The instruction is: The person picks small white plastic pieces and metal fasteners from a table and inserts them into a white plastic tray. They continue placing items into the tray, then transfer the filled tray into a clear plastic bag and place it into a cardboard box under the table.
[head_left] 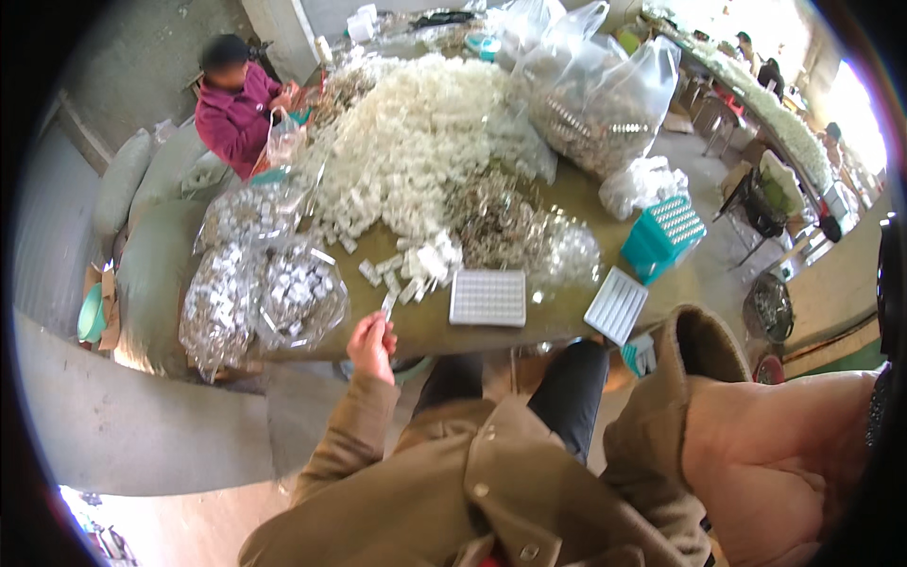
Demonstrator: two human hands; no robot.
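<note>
My left hand is at the table's front edge, with thumb and fingers pinched on a small white plastic piece. Just beyond it lie several loose white pieces of the same kind. My right hand is raised very close to the camera at the right; its palm side and wrist show, but its fingers are out of sight. In front of me a white tray with rows of small cells lies flat. To its right, a second white tray with slots lies at an angle near the edge.
A big heap of whitish pieces covers the table's middle, beside small clear-and-brown parts. Filled clear bags stand left; a large bag is at the far right. A teal basket stands right. Another person works far left.
</note>
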